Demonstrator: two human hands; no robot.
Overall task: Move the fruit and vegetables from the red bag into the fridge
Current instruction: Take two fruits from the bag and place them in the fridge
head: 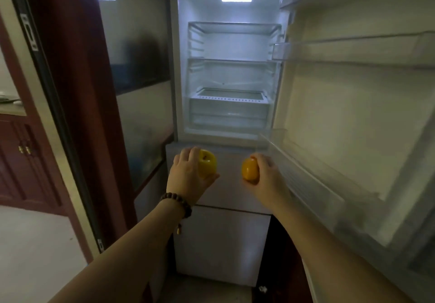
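Observation:
The fridge stands open in front of me, lit inside, with bare glass shelves and a clear drawer at the bottom of the upper compartment. My left hand, with a bead bracelet on the wrist, grips a yellow apple-like fruit. My right hand holds an orange fruit. Both hands are held out below the open compartment, in front of the shut lower drawers. The red bag is out of view.
The fridge door is swung open on the right, its bins close beside my right arm. A dark red door frame and a wooden cabinet stand to the left. Pale floor lies at lower left.

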